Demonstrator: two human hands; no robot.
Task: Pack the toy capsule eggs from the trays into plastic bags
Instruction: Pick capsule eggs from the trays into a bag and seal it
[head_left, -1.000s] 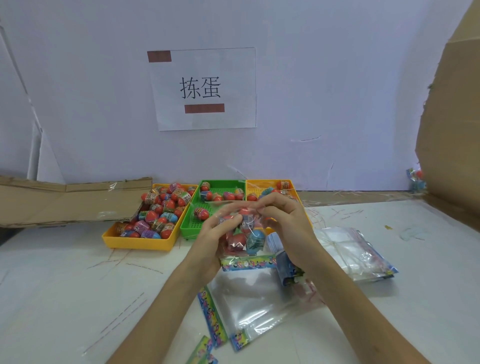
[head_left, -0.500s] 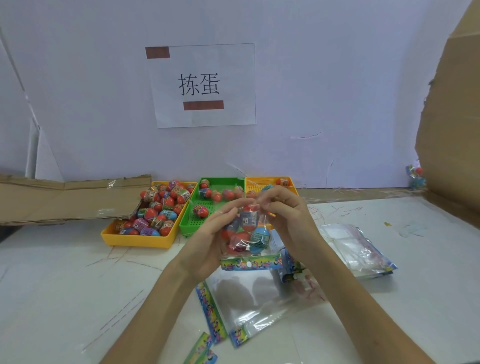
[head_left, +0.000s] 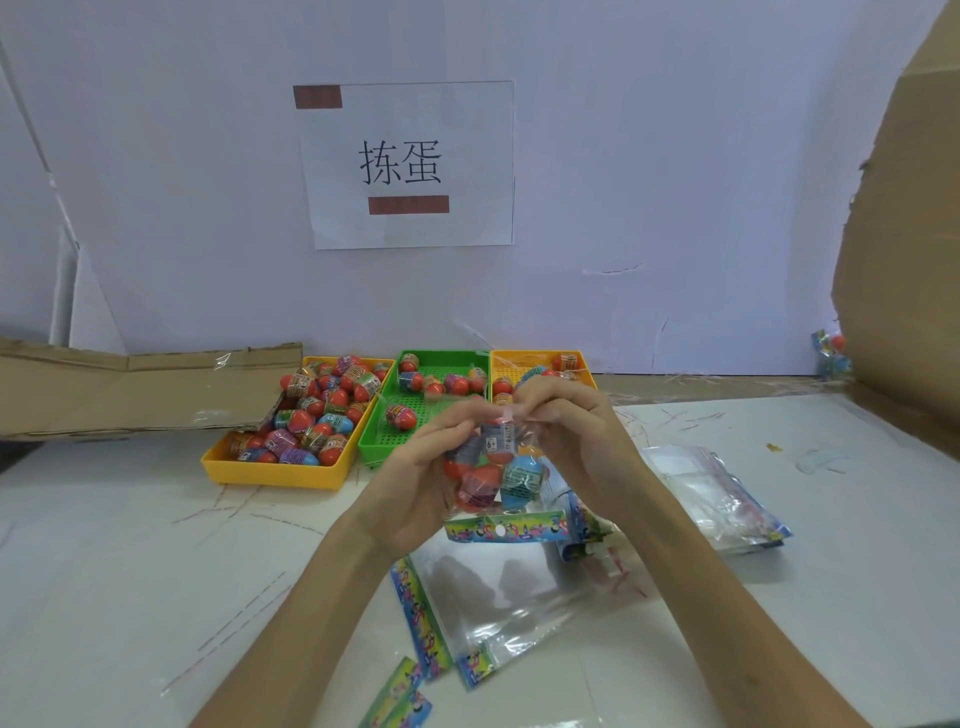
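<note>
Left grip (head_left: 415, 483), right grip (head_left: 582, 441) pinching top of clear bag (head_left: 519, 527) — red, blue eggs (head_left: 522, 480) inside

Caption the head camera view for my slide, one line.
Left hand and right hand pinch the top of a clear bag of capsule eggs near the green tray.

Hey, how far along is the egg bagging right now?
Done: what looks like one packed bag lies far right by the cardboard. In hand: the left hand and right hand pinch the top of the held bag, several eggs inside. Left: the yellow tray is heaped, the green tray and orange tray hold a few more, and empty bags wait on the table.
</note>
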